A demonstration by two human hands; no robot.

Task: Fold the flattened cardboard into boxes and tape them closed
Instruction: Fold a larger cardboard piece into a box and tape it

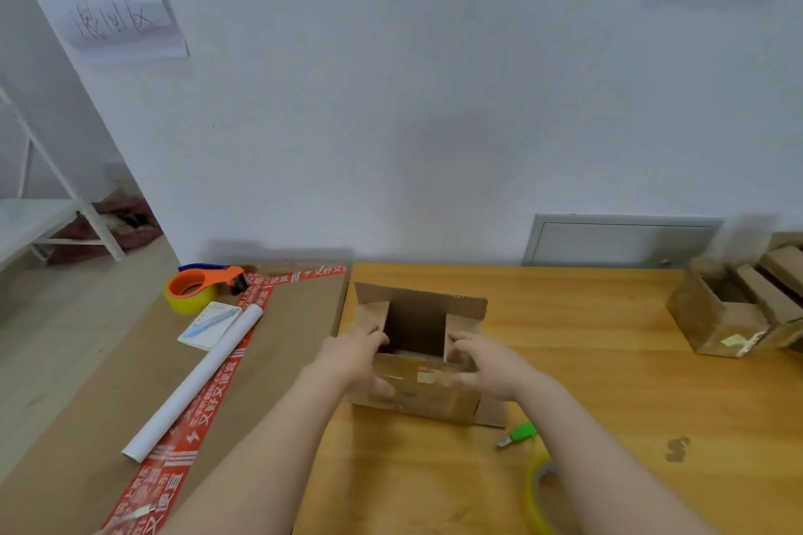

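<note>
A small brown cardboard box (pixel 417 400) stands on the wooden table (pixel 586 361) with its top open and its far flap (pixel 434 300) upright. My left hand (pixel 358 361) grips the box's near left corner, fingers curled over the rim by the left side flap. On the near right corner my right hand (pixel 486 365) grips the same way, fingers over the rim and thumb on the front wall. Old tape marks show on the front wall.
Left of the table lies a big flat carton (pixel 287 339) with red printed tape, bearing an orange tape dispenser (pixel 202 289), a white roll (pixel 195 382) and a packaged pen (pixel 210 324). A green cutter (pixel 519 434) and yellow tape roll (pixel 536 491) lie near me. Folded boxes (pixel 738 308) sit far right.
</note>
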